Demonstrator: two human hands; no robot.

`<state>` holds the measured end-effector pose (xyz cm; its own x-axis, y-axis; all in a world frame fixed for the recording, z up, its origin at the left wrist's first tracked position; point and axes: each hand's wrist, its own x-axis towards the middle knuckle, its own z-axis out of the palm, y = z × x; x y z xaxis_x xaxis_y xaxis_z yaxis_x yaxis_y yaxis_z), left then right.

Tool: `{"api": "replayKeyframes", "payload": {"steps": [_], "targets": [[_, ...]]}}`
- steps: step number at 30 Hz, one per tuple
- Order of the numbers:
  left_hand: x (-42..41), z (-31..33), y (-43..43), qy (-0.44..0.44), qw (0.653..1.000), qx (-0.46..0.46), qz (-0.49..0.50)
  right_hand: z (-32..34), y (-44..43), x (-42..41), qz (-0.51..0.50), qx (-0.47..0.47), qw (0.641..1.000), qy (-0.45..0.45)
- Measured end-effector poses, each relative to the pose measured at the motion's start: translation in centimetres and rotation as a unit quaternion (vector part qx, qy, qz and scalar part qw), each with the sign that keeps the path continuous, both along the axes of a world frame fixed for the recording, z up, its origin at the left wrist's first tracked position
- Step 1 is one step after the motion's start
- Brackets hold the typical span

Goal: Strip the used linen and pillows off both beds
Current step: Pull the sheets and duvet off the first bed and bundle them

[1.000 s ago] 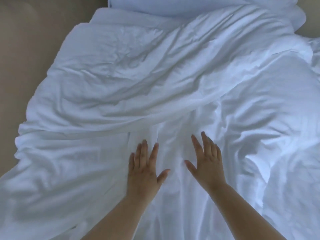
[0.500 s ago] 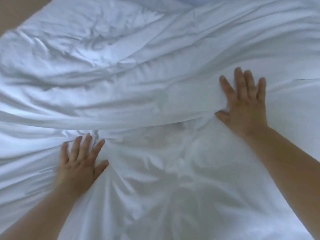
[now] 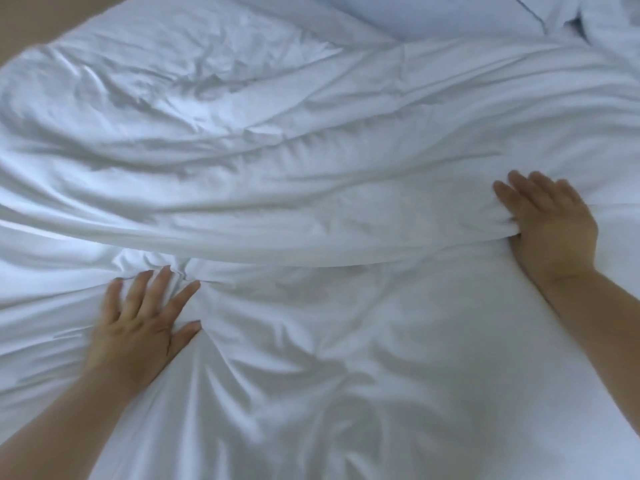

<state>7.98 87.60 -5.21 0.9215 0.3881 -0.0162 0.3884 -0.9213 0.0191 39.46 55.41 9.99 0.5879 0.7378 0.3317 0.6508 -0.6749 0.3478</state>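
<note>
A crumpled white duvet [image 3: 277,150] covers the bed and fills most of the view. A long fold of it runs across the middle, with flatter white linen [image 3: 329,358] in front of it. My left hand [image 3: 138,327] lies flat on the linen at the lower left, fingers spread, and the cloth gathers at its fingertips. At the right, my right hand [image 3: 550,223] lies over the fold's edge. Its thumb is tucked under the fold, where the cloth bunches. A white pillow [image 3: 450,15] shows at the top right, partly under the duvet.
A beige surface [image 3: 24,26] shows past the bed's edge at the top left. More white linen [image 3: 609,22] is heaped in the top right corner beside the pillow.
Both hands have spread apart from the middle, the left one down to the left, the right one out to the right onto the fold. The view has moved closer to the bed.
</note>
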Motion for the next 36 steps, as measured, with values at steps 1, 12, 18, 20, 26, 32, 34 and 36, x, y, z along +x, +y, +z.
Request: {"api": "replayKeyframes", "payload": {"steps": [1,12,18,20,26,32,34,36], "targets": [[0.0,0.5,-0.2,0.015,1.0,-0.012,0.0,-0.1,0.2,-0.2,0.005,0.007,1.0,-0.006],[1.9,14.9,-8.8,-0.352,0.897,-0.235,-0.126,11.0,-3.9,-10.0,-0.026,0.117,0.988,0.095],[7.2,18.0,-19.8,-0.279,0.883,-0.194,-0.323,4.7,-8.1,-21.6,-0.012,0.195,0.965,0.177],[7.6,14.1,-22.7,-0.149,0.909,-0.113,-0.373,1.4,-9.3,-21.3,-0.02,0.172,0.967,0.186],[8.1,10.2,-29.6,-0.086,0.955,-0.126,-0.255,-3.3,-15.7,-20.6,0.072,0.178,0.955,0.226],[14.3,13.4,-41.0,-0.248,0.931,-0.067,-0.26,-2.0,-30.2,-15.6,-0.252,0.608,0.624,0.422],[17.1,13.8,-44.0,-0.219,0.939,-0.029,-0.263,-1.6,-34.4,-11.3,-0.317,0.698,0.454,0.454],[19.1,13.5,-45.2,-0.156,0.957,-0.001,-0.243,-0.5,-36.7,-7.2,-0.309,0.755,0.353,0.458]]}}
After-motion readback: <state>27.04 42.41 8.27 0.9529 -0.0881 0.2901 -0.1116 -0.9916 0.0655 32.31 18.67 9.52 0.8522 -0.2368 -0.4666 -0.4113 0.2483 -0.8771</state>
